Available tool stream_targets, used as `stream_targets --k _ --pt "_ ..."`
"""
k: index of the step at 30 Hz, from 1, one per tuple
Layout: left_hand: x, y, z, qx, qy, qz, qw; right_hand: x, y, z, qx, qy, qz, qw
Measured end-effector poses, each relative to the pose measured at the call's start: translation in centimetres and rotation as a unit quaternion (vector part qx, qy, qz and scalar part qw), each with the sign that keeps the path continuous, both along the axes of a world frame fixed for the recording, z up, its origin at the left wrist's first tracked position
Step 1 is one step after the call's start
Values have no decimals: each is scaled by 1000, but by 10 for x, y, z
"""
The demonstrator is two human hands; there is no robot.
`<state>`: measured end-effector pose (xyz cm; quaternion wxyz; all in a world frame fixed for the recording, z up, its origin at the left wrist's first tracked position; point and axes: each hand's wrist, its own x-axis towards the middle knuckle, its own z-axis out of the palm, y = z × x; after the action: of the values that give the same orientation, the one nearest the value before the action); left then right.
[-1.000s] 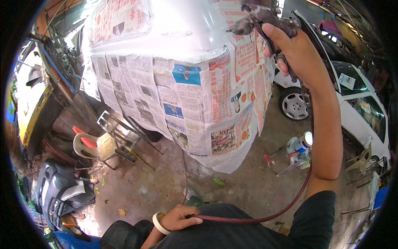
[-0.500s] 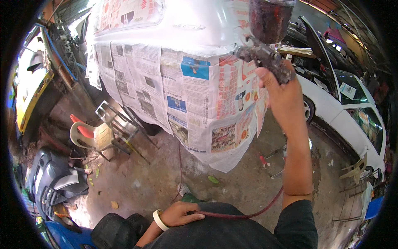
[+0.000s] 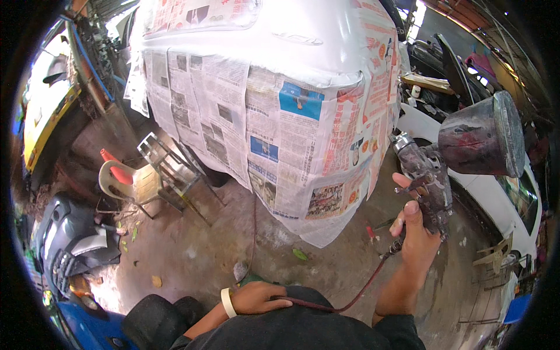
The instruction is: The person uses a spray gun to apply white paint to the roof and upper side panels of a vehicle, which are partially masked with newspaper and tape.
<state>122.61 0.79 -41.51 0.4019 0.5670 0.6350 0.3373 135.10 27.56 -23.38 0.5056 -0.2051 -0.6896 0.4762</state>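
My right hand [image 3: 417,239] grips the handle of a paint-stained spray gun [image 3: 430,175], raised on the right and apart from the vehicle. A large dark paint cup [image 3: 475,140] sits on the gun, tilted sideways. A dark red air hose [image 3: 368,290] runs from the handle's base down to my waist. There my left hand [image 3: 259,298], with a pale band on its wrist, is closed round the hose. Ahead stands a vehicle with a glossy white panel [image 3: 291,58]; newspaper sheets [image 3: 233,128] mask its lower part, side and window.
At left are a beige plastic chair [image 3: 146,182] with an orange cone [image 3: 119,170], a metal stand [image 3: 175,166] and a dark bumper-like part [image 3: 73,236]. A white car [image 3: 490,195] with an opened panel stands at right. A green leaf [image 3: 300,254] lies on the floor.
My right hand has drawn the spray gun from the panel's corner back toward me and to the right, turning it. The view has shifted slightly; my left hand still holds the hose.
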Motion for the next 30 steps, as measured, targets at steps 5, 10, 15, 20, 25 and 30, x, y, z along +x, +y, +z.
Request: stream_targets --k 5,10,15,20,25,30 --pt "-42 2 -8 13 22 -73 997 -16 -23 9 -10 -57 -77 995" --pt "-95 -18 2 -5 13 -123 992 -56 -45 15 -18 -72 -140 987" --pt "-146 -50 -14 32 -16 -127 991 -120 -75 26 0 -87 -214 973" --pt "-197 -82 -29 -3 -18 -145 989 -181 -88 15 47 -114 -237 964" --pt "-231 -110 -32 21 7 -139 990 -246 -124 22 37 -82 -167 982" --pt "-249 -119 -28 2 -22 -146 989 -280 -148 30 3 -113 -124 986"
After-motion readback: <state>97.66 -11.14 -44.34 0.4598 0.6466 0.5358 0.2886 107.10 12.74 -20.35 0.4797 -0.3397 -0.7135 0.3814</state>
